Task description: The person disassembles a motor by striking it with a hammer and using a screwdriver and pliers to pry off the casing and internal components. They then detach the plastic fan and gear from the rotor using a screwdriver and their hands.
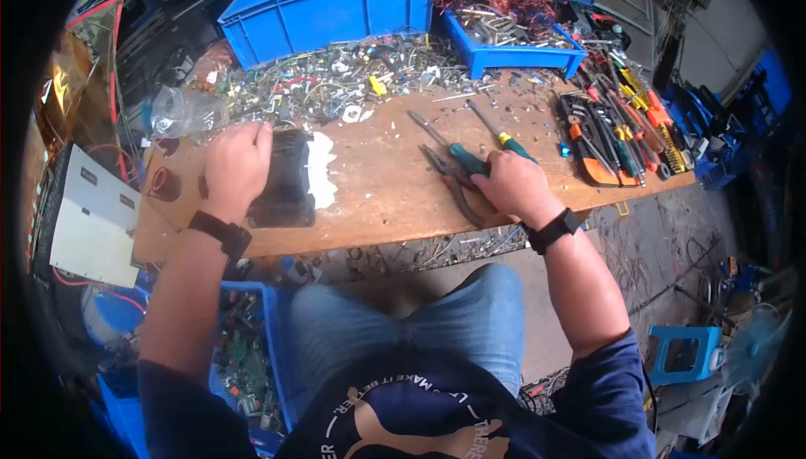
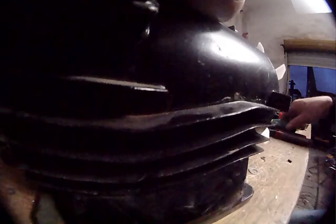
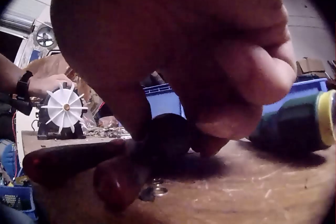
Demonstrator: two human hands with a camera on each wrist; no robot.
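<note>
On the left of the bench stands a black finned electric motor (image 1: 285,182) with a white fan (image 3: 65,107) on its end. My left hand (image 1: 238,165) holds it from the top and left side, the palm edge showing above the housing in the left wrist view. My right hand (image 1: 516,182) pinches the green handle of a screwdriver (image 1: 463,157) lying on the bench, its blade pointing away. Beneath and beside that hand lie pliers (image 1: 453,186) with red and dark handles. A second screwdriver (image 1: 514,147), green with a yellow collar, lies just beyond my fingers.
A tool set (image 1: 604,140) lies at the bench's right end. Scrap bits cover the back, before a large blue bin (image 1: 332,18) and a smaller blue tray (image 1: 520,60). A clear plastic bag (image 1: 189,112) and a brown ring (image 1: 165,184) lie at left.
</note>
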